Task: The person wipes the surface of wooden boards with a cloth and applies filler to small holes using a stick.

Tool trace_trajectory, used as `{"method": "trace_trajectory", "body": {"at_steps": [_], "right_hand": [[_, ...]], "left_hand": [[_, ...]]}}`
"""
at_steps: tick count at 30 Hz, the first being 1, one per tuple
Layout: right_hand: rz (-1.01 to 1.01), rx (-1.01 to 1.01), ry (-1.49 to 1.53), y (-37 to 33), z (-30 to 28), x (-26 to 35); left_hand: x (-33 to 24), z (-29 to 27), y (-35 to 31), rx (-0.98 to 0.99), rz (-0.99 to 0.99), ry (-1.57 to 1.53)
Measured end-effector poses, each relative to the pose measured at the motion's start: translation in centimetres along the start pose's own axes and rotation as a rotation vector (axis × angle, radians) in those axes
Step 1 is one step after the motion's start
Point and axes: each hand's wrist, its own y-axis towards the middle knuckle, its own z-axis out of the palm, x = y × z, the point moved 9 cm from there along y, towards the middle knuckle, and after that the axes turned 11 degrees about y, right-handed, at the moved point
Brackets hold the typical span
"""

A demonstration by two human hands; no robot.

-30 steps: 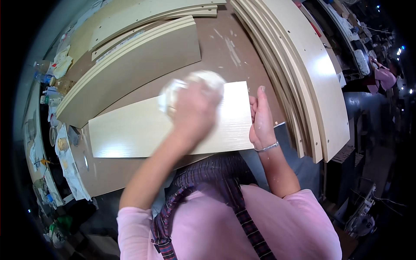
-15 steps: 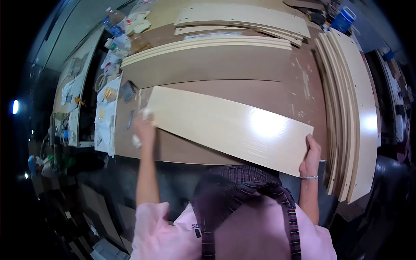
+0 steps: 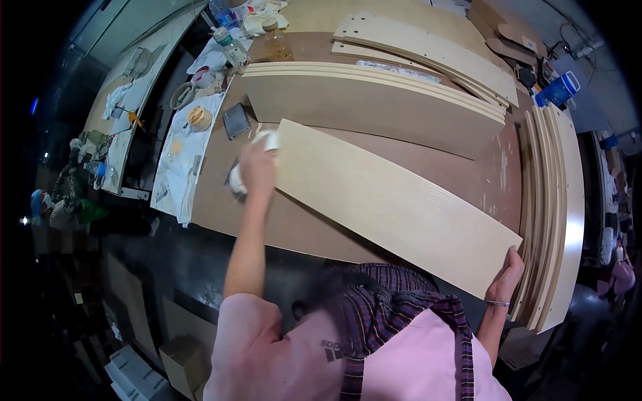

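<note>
A long pale wooden board (image 3: 394, 200) lies slantwise before me, its left end farther away and its right end toward my body. My right hand (image 3: 506, 275) is closed around the near right corner, thumb on the upper face. At the opposite end, my left hand (image 3: 258, 168) is closed on a white cloth (image 3: 269, 140), pressed against the short end edge. Part of the cloth hangs out below the fingers. Just beyond that hand lies a dark grey rectangular block (image 3: 236, 121).
Behind the board, several similar boards (image 3: 374, 100) stand on edge on the brown worktable (image 3: 221, 207). More boards (image 3: 552, 214) lean along the right side. Flat boards (image 3: 428, 53) lie at the back. On the left are a tub of tan paste (image 3: 198, 119) and a bottle (image 3: 231, 48).
The whole view has shifted. My left hand with the cloth has moved along the board's left end toward its far corner. My right hand keeps its hold on the right end.
</note>
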Motion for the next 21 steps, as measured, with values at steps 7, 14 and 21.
{"method": "trace_trajectory", "body": {"at_steps": [7, 14, 21], "right_hand": [[-0.237, 0.121, -0.143, -4.3, 5.4, 6.5], [-0.381, 0.147, -0.189, -5.3, 2.8, 6.7], [-0.361, 0.136, -0.207, -4.7, 2.7, 6.9]], "left_hand": [[-12.8, 0.9, -1.8, -0.262, 0.577, -0.087], [7.2, -4.1, 3.0, -0.365, -0.243, -0.185], [-11.5, -1.2, -7.8, -0.351, 0.624, -0.255]]}}
